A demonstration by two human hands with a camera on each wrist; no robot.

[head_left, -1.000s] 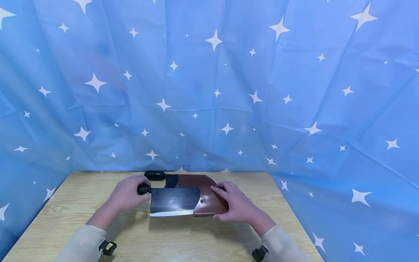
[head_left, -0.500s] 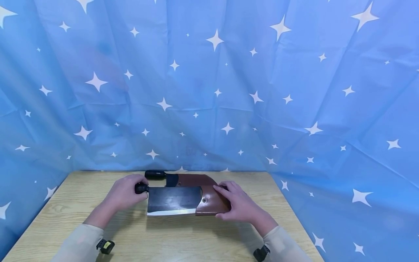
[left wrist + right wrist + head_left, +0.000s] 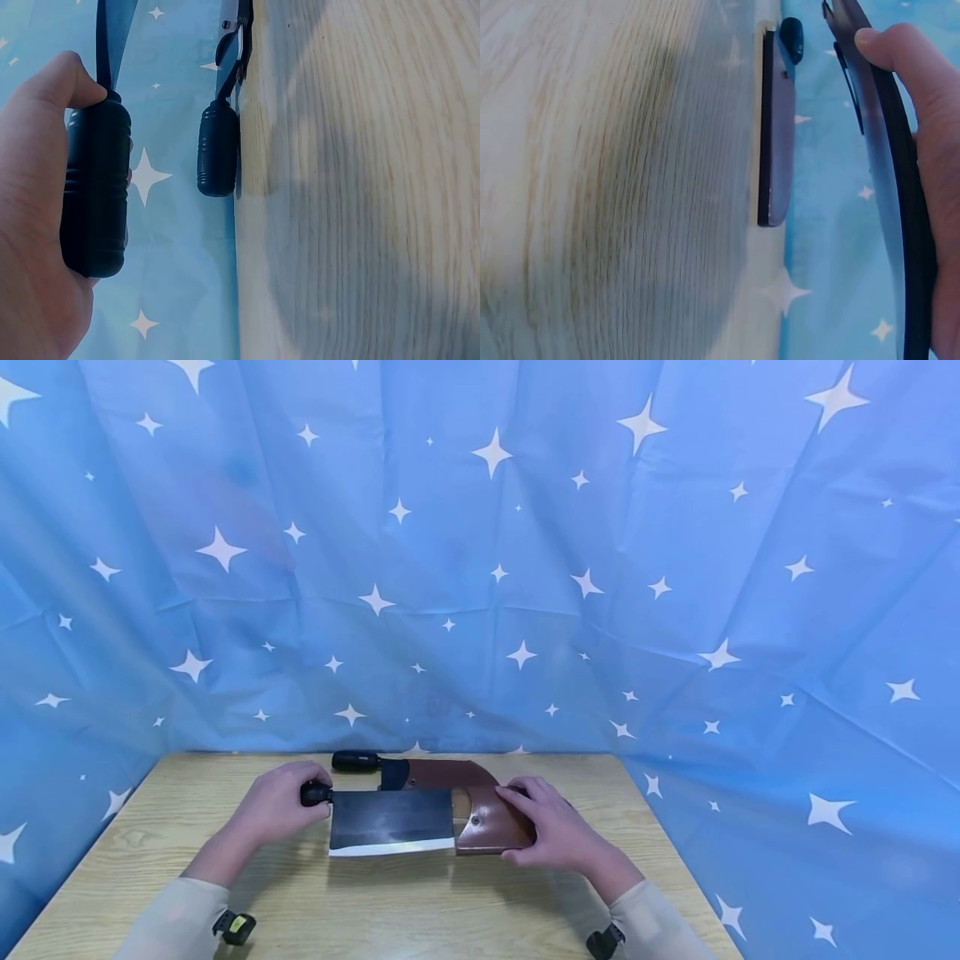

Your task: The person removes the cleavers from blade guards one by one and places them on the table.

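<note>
Left hand (image 3: 281,802) grips the cleaver (image 3: 393,818) by its handle (image 3: 97,187), right hand (image 3: 551,822) grips the sheath (image 3: 498,822), both above the bench (image 3: 405,910)! Blade's end sits right at the sheath's mouth (image 3: 462,802): unsheathing, it seems, and the next move calls for steady parting.

Dark grey blade (image 3: 392,817), black handle (image 3: 97,187), brown sheath (image 3: 493,828), white-starred blue backdrop (image 3: 450,547), pale wood-grained table (image 3: 405,910)

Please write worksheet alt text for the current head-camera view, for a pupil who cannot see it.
A person's left hand holds a dark cleaver by its black handle, while the right hand grips a brown sheath at the cleaver's other end. Behind them, a second cleaver lies in a similar sheath on a wooden table, before a blue, star-patterned backdrop.
</note>
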